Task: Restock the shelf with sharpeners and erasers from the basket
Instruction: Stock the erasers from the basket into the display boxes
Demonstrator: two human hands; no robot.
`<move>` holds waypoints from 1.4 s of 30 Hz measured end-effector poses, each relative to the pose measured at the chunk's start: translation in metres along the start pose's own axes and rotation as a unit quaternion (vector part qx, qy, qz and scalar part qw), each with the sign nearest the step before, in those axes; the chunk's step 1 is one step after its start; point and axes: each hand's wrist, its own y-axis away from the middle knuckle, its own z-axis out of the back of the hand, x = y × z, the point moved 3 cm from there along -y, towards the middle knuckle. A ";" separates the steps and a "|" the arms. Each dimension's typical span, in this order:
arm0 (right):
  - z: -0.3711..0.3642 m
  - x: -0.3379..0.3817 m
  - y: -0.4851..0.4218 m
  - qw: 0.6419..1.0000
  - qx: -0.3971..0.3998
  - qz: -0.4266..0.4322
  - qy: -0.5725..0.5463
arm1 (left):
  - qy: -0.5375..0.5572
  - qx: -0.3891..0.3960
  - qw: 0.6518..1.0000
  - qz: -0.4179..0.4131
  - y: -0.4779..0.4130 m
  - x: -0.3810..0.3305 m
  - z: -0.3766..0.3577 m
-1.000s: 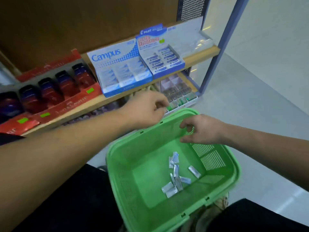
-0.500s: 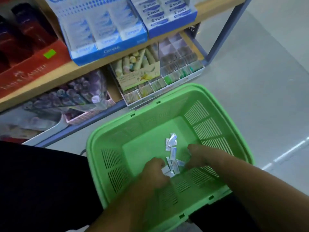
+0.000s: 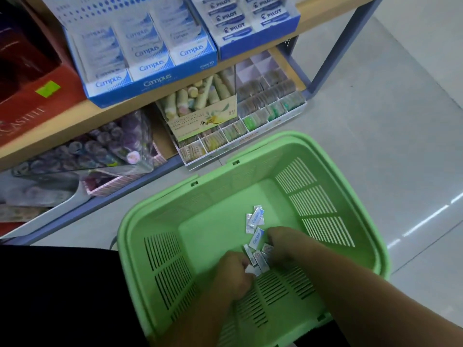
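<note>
A green plastic basket (image 3: 325, 161) sits on my lap, holding several small white-and-blue Campus erasers (image 3: 257, 216) on its floor. Both hands are down inside it. My left hand (image 3: 234, 279) has its fingers curled and pinches erasers at the near end of the pile. My right hand (image 3: 281, 244) is curled over the erasers beside it, with one eraser (image 3: 258, 237) sticking out from under its fingers. On the wooden shelf (image 3: 155, 96) above stand a blue Campus eraser display box (image 3: 150, 78) and a Pilot eraser box (image 3: 250, 33).
Under the wooden shelf are a hand-cream box (image 3: 205, 116), a white divided tray of small items (image 3: 265, 113) and a pink box with clear-wrapped goods (image 3: 112, 151). Red display boxes (image 3: 30, 103) stand at the left. Grey floor (image 3: 375, 121) lies to the right.
Both hands went from the basket's rim down into the basket onto the eraser pile. My view tilted downward, from the shelf toward the basket.
</note>
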 end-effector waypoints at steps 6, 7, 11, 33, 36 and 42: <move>-0.006 0.006 -0.005 0.999 -0.009 0.018 -0.040 | 0.080 0.043 0.996 0.027 -0.011 0.019 -0.010; -0.006 0.007 -0.004 0.999 -0.001 0.019 -0.043 | 0.095 0.048 0.994 0.030 -0.014 0.023 -0.012; -0.010 0.008 -0.007 0.997 0.052 0.022 -0.056 | 0.120 0.055 0.991 0.020 0.003 0.004 0.003; 0.110 0.026 0.076 0.937 0.000 0.135 -0.323 | 0.394 0.013 0.916 -0.067 0.034 -0.082 0.098; 0.146 0.023 0.115 0.925 -0.025 0.136 -0.353 | 0.359 0.022 0.928 -0.098 0.058 -0.105 0.133; 0.195 0.048 0.198 0.868 -0.020 0.200 -0.454 | 0.335 0.080 0.923 -0.171 0.130 -0.159 0.209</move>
